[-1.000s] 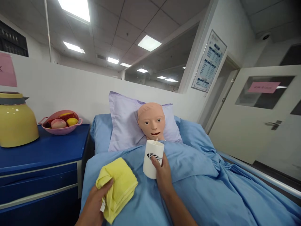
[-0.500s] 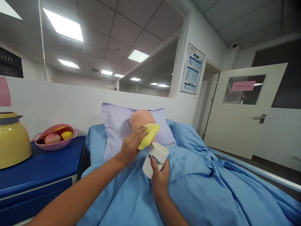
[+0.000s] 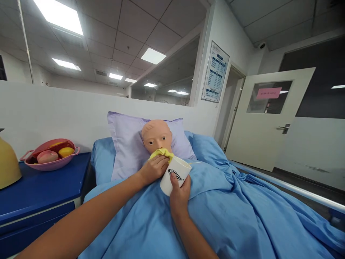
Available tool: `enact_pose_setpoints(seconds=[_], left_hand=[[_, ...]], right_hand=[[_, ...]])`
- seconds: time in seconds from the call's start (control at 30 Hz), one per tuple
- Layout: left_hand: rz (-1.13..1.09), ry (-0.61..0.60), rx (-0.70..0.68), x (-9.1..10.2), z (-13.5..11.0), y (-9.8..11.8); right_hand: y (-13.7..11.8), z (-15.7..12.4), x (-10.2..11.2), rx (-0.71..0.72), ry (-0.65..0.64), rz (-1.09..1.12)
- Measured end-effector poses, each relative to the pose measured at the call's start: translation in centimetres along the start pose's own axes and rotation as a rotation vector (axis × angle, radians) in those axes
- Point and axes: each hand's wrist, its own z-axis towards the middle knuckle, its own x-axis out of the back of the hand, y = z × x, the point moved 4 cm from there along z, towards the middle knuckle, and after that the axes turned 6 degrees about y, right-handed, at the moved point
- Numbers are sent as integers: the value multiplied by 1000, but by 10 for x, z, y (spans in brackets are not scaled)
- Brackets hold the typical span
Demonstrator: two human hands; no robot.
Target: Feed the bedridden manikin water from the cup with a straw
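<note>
A manikin's head rests on a light purple pillow, its eyes uncovered. My left hand is closed on a yellow cloth and presses it over the manikin's mouth and chin. In my right hand is a white cup with a black striped print, tilted toward the manikin, its rim close beside the cloth. A thin pale stick or straw juts out past the cup's rim. Blue bedding covers the manikin's body below the chin.
On the left stands a blue bedside cabinet with a pink basket of fruit and a yellow thermos jug. A metal bed rail runs along the right. Beyond it a door stands ajar.
My left hand has brought the cloth down from across the manikin's face to its mouth and chin, uncovering the eyes. The cup stays in my right hand. The view has shifted a little rightward.
</note>
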Motion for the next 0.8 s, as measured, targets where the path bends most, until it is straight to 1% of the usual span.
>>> enact_pose_setpoints(seconds=[0.07,0.1,0.13,0.17,0.23,0.3,0.4,0.47,0.53,0.63,0.73,0.8], left_hand=[[-53,19,56,5,-5,4],[-41,7,45,8,-5,8],[0,-18,5,10,-3,13],[70,-49,-67,12,2,18],[268,-99,-272,14,14,29],[479,-107,-487,13,26,33],[763,-73,-734,5,36,26],[900,-32,-825,-1,31,16],[969,16,-840,-4,21,7],[972,47,-792,-4,1,1],[951,42,-757,2,-13,2],[934,37,-772,6,-14,7]], right_hand=[[0,0,0,0,-3,-20],[0,0,0,4,-8,-31],[-1,0,0,12,-12,-41],[-1,0,0,22,-17,-46],[-2,-1,0,32,-24,-46],[-2,-1,-1,19,-21,-40],[-1,0,0,3,-6,-41],[1,1,0,8,-3,-38],[2,1,0,11,-7,-38],[3,1,-1,16,-14,-44],[2,1,-2,19,-18,-41],[2,1,-2,15,-25,-44]])
